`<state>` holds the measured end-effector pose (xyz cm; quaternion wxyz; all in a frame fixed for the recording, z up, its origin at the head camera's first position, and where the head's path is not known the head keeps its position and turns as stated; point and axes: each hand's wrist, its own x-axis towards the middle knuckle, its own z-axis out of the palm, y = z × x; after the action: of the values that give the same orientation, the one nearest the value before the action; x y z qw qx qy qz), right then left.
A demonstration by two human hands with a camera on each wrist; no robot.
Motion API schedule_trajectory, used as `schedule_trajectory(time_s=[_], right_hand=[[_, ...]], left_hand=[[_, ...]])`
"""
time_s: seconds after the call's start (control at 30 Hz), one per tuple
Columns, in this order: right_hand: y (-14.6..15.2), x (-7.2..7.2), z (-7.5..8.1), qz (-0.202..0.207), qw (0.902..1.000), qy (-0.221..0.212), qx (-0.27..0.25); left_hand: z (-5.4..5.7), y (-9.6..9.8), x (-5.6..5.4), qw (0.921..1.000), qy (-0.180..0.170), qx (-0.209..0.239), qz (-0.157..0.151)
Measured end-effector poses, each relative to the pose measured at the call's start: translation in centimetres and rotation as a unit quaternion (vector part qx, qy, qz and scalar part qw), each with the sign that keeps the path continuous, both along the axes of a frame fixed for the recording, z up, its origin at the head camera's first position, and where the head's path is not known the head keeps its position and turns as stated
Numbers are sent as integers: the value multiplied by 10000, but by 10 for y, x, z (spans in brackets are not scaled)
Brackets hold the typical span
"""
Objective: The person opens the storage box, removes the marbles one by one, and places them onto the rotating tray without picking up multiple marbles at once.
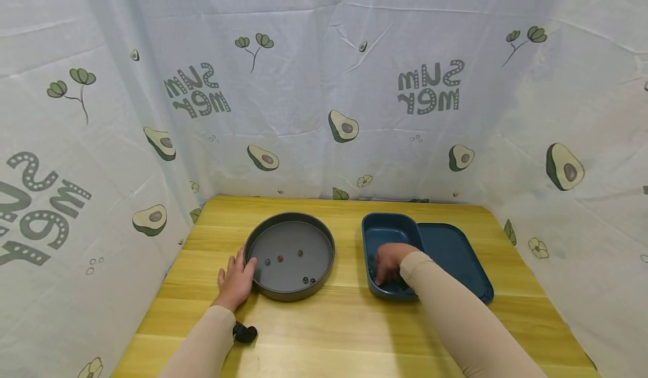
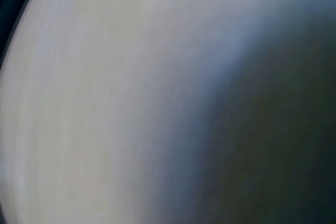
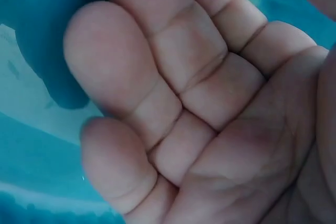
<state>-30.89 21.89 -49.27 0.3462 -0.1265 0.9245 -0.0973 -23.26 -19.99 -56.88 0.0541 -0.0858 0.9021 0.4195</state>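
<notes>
A round grey pan (image 1: 288,295) stands on the left half of the table, with several small marble-like balls (image 1: 280,259) spread over its floor. My left hand (image 1: 238,281) rests against the pan's left side, fingers spread and thumb at the rim; its wrist view is only a blur. Inside a blue rectangular box (image 1: 392,226) is my right hand (image 1: 392,261), reaching down near the front left corner. Its fingers (image 3: 110,61) bend over the box floor in the right wrist view. Small dark green things (image 1: 372,266) lie beside it. I cannot tell whether the fingertips pinch anything.
A flat blue lid (image 1: 450,254) lies to the right of the box, partly behind the right sleeve. The wooden table (image 1: 314,333) ends at a white printed curtain (image 1: 304,85) at the back. A black strap piece (image 1: 245,333) sticks out by the left wrist.
</notes>
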Motion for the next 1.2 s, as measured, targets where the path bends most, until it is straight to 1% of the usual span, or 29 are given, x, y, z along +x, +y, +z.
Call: schedule_trajectory(time_s=[0.17, 0.3, 0.4, 0.53, 0.6, 0.67, 0.87, 0.93, 1.1, 1.2], right_hand=[[-4, 0, -3, 213, 9996, 130, 102], [-5, -2, -3, 127, 9996, 239, 123], [-4, -2, -1, 21, 9998, 188, 98], [-5, 0, 0, 70, 9998, 123, 125], [-7, 1, -1, 126, 9996, 187, 154], [-8, 1, -4, 85, 9994, 286, 165], [-9, -5, -11, -246, 9990, 374, 0], [-8, -7, -13, -211, 9987, 461, -96], [-5, -12, -19, -19, 9955, 871, -360], [-4, -13, -21, -17, 9944, 961, -449]], left_hand=[[-1, 0, 0, 10000, -12, -18, 7], [0, 1, 0, 10000, -5, -30, 17], [2, 2, 0, 10000, 7, -32, 24], [4, 2, 0, 10000, 6, -29, 21], [4, 2, 1, 10000, -11, -41, 5], [5, 2, 1, 10000, -22, -46, -18], [4, 2, 2, 10000, -5, -19, -34], [4, 2, 1, 10000, 1, -26, -29], [5, 3, 1, 10000, -16, -30, -25], [5, 2, 2, 10000, -13, -15, -16]])
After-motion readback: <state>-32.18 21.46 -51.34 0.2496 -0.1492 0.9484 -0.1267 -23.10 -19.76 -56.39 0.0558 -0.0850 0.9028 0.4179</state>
